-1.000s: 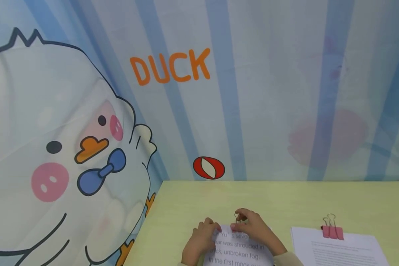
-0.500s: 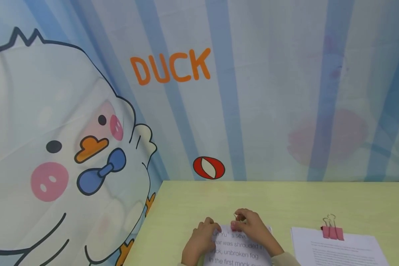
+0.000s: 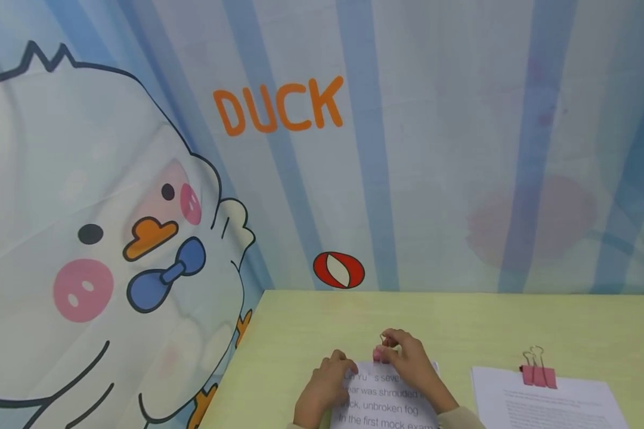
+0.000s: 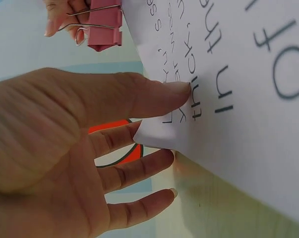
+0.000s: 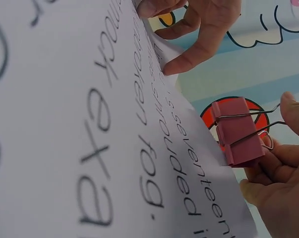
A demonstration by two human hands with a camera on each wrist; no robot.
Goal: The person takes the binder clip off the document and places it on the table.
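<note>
- My head view, farthest off, looks forward and down across the table (image 3: 311, 319).
- Left wrist's looks close past my left hand (image 4: 77, 139) over the page (image 4: 248, 141).
- Right wrist's, also close, looks from opposite; both catch the pink clip (image 5: 238, 131).

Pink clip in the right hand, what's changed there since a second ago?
The right hand, gripping the pink clip, has moved it forward, so less of it overlaps the paper. Nothing was visibly let go. The left hand still holds the paper's corner; the clipped stack stayed put.

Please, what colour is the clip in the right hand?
The clip is pink; the right wrist view shows it best.
</note>
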